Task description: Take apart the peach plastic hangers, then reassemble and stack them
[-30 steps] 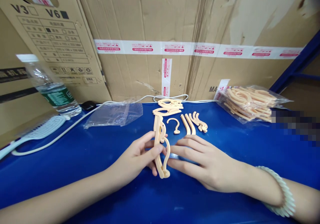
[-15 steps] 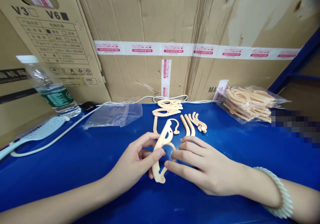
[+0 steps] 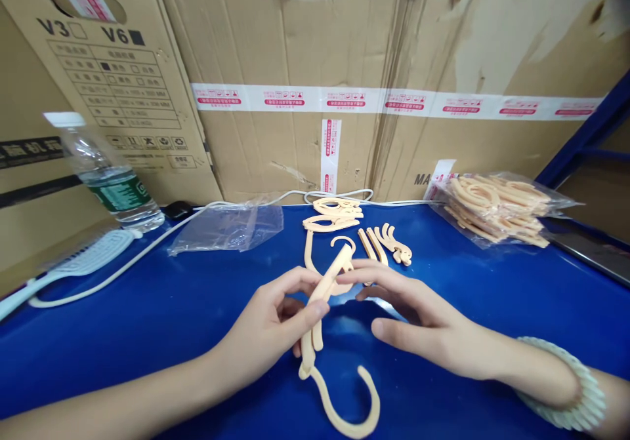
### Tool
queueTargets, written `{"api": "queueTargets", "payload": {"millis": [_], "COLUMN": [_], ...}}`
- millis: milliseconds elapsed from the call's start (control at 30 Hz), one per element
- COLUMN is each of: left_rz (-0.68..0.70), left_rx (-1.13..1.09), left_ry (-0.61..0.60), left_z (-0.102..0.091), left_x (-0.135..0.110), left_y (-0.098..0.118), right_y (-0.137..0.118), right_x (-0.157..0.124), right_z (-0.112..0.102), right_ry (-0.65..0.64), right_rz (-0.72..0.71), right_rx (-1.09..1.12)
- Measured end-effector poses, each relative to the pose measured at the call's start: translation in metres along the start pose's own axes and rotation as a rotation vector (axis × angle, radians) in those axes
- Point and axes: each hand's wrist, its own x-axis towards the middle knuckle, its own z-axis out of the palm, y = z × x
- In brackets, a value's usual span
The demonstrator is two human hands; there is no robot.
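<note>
My left hand (image 3: 280, 322) is closed on a beige folding hanger (image 3: 319, 299), thumb on top and fingers behind. The hanger stands tilted, its folded arms side by side, and its hook (image 3: 375, 407) hangs out at the bottom toward me. My right hand (image 3: 418, 315) is open, with its outstretched fingertips at the hanger's upper end; whether they press on it I cannot tell. Just behind lie loose beige hanger parts: a curved arm (image 3: 308, 250), a small hook (image 3: 343, 239), two slim arms (image 3: 371, 246) and a clustered piece (image 3: 394, 243).
Folded hangers (image 3: 332, 222) lie farther back. A bag of hangers (image 3: 497, 207) is at the right, beside a dark flat device (image 3: 595, 253). At the left are an empty plastic bag (image 3: 229, 227), a water bottle (image 3: 115, 184), a hairbrush (image 3: 93, 254) and a white cable (image 3: 108, 279). Cardboard boxes (image 3: 275, 151) stand behind.
The hanger's hook has swung out from beside the arms to the bottom, toward me. My right hand has shifted from the hanger's lower side to its upper end.
</note>
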Motion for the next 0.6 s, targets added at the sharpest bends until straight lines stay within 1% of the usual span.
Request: {"api": "queueTargets", "payload": {"millis": [67,167,267,367,467,533,600], "left_rz": [-0.013,-0.039,-0.053,-0.039,-0.03,-0.011,0.03], "left_rx": [0.006,0.028,0.044,0.091,0.148,0.186,0.24], "left_ry": [-0.014,-0.008,0.025,0.074,0.107,0.124,0.133], "left_z": [0.0,0.0,0.0,0.001,0.001,0.0,-0.001], "left_x": [-0.001,-0.003,-0.003,-0.001,-0.001,-0.002,-0.003], "left_y": [0.0,0.0,0.002,0.004,0.005,0.004,0.002], "right_y": [0.0,-0.001,-0.001,0.004,0.009,0.011,0.012], "right_x": [0.001,0.003,0.004,0.006,0.008,0.01,0.011], "right_z": [0.001,0.002,0.001,0.0,0.002,0.004,0.005], "right_ry": [-0.029,0.006,0.085,0.214,0.315,0.348,0.339], "right_rz": [0.014,0.041,0.122,0.223,0.263,0.281,0.319], "right_rx": [0.085,0.124,0.161,0.216,0.29,0.365,0.43]}}
